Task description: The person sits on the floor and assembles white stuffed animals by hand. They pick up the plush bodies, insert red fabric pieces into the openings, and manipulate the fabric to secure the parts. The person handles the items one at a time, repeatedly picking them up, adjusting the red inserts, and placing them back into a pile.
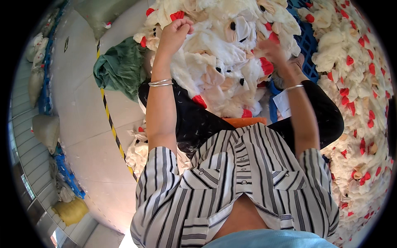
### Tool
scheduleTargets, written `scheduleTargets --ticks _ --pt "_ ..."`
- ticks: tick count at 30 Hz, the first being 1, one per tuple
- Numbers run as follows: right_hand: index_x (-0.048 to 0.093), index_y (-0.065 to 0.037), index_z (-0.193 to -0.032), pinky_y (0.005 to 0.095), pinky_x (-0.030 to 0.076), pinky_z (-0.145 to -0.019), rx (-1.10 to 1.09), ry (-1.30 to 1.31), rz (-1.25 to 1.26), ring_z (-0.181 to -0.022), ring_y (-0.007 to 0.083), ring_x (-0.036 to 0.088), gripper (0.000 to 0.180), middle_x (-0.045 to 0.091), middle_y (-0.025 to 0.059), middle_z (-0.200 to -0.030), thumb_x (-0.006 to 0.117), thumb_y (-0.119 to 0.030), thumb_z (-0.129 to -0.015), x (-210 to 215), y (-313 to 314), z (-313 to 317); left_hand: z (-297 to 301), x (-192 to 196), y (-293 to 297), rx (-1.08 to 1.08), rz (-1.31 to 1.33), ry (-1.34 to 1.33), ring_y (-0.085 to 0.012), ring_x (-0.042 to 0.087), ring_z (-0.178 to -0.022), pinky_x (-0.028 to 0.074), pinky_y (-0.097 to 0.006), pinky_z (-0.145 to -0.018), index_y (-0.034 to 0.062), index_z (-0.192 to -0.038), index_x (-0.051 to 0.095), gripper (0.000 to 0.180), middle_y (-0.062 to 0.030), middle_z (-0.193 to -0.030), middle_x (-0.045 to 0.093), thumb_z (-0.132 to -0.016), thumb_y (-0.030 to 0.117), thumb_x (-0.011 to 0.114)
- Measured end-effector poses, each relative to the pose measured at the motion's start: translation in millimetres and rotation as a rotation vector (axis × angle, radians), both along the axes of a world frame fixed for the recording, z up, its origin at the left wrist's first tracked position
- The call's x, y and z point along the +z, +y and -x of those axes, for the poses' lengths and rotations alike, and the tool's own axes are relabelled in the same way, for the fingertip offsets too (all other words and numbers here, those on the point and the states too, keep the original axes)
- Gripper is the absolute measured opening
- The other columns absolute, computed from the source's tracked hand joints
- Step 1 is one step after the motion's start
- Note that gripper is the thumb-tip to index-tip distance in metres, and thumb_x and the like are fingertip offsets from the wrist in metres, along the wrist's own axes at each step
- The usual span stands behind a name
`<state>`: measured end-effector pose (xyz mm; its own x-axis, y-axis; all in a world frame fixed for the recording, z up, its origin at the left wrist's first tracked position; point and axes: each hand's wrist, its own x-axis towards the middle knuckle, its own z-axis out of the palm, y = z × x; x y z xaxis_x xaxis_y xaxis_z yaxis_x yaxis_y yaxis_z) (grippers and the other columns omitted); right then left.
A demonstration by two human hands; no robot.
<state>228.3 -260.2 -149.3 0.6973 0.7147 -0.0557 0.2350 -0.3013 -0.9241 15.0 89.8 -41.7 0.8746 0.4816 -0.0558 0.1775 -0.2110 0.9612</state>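
Observation:
A big heap of limp white plush-toy skins (206,62), with red, black and pale peach patches, lies in front of me and against my knees. Over its far left part is my left hand (178,29), its fingers curled closed. Just beyond those fingers shows a red fabric patch (177,15); whatever they hold, if anything, is hidden. Motion smears my right hand (271,50), which is over the right side of the heap near another red patch (266,66). Its fingers cannot be made out.
To the right spreads another large pile of white plush skins (347,82), past a blue plastic crate (308,58). A green cloth bundle (120,68) sits at left beside black-and-yellow floor tape (108,113). Filled sacks (46,130) stand farther left. Something orange (244,122) shows by my lap.

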Motion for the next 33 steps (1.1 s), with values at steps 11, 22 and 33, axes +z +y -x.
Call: scheduleTargets --ticks 11,22,33 --pt "0.063 0.001 -0.094 0.0301 0.049 -0.071 0.402 0.381 0.182 -0.078 0.0137 0.059 0.019 0.064 0.0031 -0.085 0.057 -0.014 -0.085 -4.4 102.2 162.6 11.2 -4.2 7.9 0.01 -0.213 0.092 -0.0119 0.063 -0.093 0.048 -0.027 -0.08 0.0023 -0.112 0.063 0.03 -0.0032 -0.1 0.068 -0.091 0.023 0.059" --pt "0.06 0.006 -0.111 0.0296 0.052 -0.084 0.134 0.797 -0.68 -0.093 0.0189 0.066 0.034 0.067 0.013 -0.104 0.042 -0.003 -0.083 182.5 59.8 157.1 4.8 -28.8 -34.9 -0.42 0.151 0.179 -0.0148 0.052 -0.114 0.043 -0.03 -0.096 0.0001 -0.136 0.043 0.056 -0.0076 -0.13 0.055 -0.091 0.025 0.063" --pt "0.06 0.001 -0.113 0.0269 0.05 -0.082 -0.093 0.17 -0.505 -0.096 0.0155 0.063 0.028 0.065 0.0074 -0.11 0.056 -0.013 -0.089 162.0 50.1 164.9 26.4 2.0 -62.0 -0.694 0.215 -0.015 -0.0088 0.059 -0.101 0.047 -0.024 -0.079 0.0068 -0.131 0.054 0.043 -0.0011 -0.115 0.063 -0.096 0.032 0.055"
